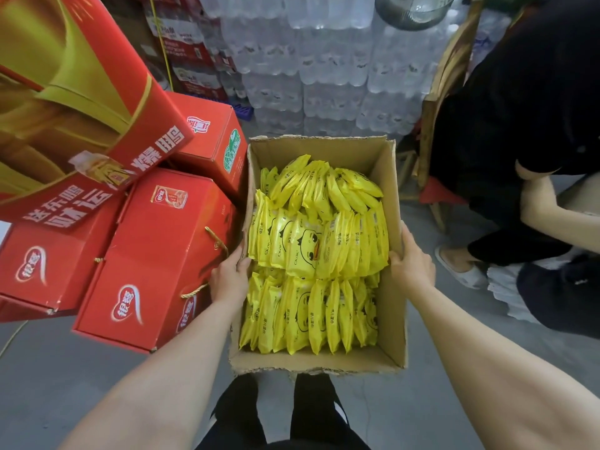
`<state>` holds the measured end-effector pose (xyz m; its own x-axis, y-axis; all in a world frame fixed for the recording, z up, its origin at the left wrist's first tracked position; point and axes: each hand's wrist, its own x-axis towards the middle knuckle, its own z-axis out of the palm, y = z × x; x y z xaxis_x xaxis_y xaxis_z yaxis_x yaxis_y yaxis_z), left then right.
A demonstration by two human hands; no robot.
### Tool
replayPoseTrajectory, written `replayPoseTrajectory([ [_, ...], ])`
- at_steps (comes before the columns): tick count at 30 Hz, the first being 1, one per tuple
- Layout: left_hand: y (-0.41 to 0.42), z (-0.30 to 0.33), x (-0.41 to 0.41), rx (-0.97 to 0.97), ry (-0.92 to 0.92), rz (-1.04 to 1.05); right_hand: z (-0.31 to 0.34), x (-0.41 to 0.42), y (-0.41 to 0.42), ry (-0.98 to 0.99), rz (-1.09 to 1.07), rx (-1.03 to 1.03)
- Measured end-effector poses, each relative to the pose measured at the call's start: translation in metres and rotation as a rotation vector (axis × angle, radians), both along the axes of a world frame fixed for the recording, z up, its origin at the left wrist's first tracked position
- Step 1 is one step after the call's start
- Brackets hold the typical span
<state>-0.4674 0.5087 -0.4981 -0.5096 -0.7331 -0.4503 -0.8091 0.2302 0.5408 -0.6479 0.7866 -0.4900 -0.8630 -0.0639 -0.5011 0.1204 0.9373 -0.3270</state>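
Observation:
An open brown cardboard box (394, 313) sits in front of me, above my legs, packed with several yellow snack packets (311, 251) printed with a cartoon duck. My left hand (229, 280) grips the box's left wall at its top edge, thumb hooked inside. My right hand (411, 264) grips the right wall the same way, thumb over the rim. I cannot tell whether the box rests on the floor or is lifted.
Red gift boxes (156, 264) with gold rope handles are stacked tight against the box's left side. Shrink-wrapped packs of water bottles (324, 76) form a wall behind. A person in black (519, 125) crouches at the right by a wooden chair (435, 131). The floor is grey concrete.

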Motion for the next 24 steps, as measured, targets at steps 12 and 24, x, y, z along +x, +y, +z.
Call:
replayPoseTrajectory([
  [12,0.022,0.010,0.049,0.035,-0.006,-0.087,0.021,0.084,0.041,0.027,-0.098,-0.004],
  [24,0.011,0.014,0.106,0.016,-0.036,-0.499,0.038,0.268,0.078,0.032,-0.473,-0.021],
])
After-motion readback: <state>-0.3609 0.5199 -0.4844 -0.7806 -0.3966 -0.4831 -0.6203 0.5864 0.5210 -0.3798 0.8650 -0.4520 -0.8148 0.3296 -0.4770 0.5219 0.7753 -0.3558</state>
